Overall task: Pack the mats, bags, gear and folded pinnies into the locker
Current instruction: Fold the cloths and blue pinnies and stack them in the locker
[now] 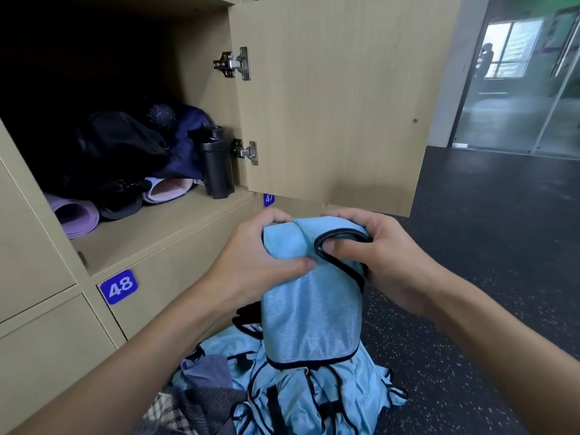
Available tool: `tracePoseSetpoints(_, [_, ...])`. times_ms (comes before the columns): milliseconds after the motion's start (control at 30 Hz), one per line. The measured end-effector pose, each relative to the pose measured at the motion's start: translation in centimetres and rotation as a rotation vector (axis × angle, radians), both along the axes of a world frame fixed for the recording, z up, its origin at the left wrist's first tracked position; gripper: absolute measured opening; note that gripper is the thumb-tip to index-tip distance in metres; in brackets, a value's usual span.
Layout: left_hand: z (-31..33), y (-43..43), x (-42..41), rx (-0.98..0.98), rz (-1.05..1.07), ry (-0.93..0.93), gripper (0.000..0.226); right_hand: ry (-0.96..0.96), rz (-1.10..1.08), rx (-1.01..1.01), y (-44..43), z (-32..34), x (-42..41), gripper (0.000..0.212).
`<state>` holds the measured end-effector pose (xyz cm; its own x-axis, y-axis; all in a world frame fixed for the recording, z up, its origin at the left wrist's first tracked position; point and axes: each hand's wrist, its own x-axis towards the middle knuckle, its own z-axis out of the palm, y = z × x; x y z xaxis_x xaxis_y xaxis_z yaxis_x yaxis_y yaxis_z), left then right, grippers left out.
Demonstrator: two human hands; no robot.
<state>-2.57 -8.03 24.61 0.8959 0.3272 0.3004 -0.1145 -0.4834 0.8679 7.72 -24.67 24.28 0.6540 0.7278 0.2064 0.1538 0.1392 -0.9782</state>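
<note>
While the mats (77, 216), a black bag (122, 142) and a bottle (216, 164) already lie inside the locker (150, 233), the folding of the pinnies is judged to be the step in hand. One light-blue pinny (310, 309) is held up in front of the open locker, below its shelf edge and above the heap of loose pinnies (314, 397) on the floor. Its upper part is clamped by both hands. The left hand (266, 255) is curled over the fold with the thumb pressed on the front. The right hand (370, 255) has its thumb tucked inside the black-trimmed opening and its fingers wrapped behind. The cloth is seen to be thin, finely ribbed and slightly shiny, edged in black binding, doubled over at the top and hanging limp below. A further fold is probably called for next, so that a compact bundle is made. This could then be set on the bare front part of the shelf, near the bottle. Care is likely needed, since such smooth fabric may slide open.
</note>
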Motion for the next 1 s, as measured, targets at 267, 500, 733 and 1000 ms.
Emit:
tracePoseSetpoints(267, [0.9, 0.2, 0.1, -0.438, 0.015, -0.031, 0.044, -0.017, 0.086, -0.003, 0.2, -0.5, -0.4, 0.074])
tracePoseSetpoints(500, [0.7, 1.3, -1.2, -0.597, 0.014, 0.210, 0.111, -0.033, -0.234, 0.128, 2.4, -0.1, -0.8, 0.058])
tracePoseSetpoints(733, [0.0, 4.8, -2.0, -0.789, -0.010, 0.106, 0.086, 0.043, -0.258, 0.141, 8.0, 1.3, -0.6, 0.052])
tracePoseSetpoints(1000, [-2.1, 11.6, 0.6, -0.906, -0.029, 0.207, 0.071, 0.255, -0.192, 0.210, 15.8, -1.6, 2.0, 0.055])
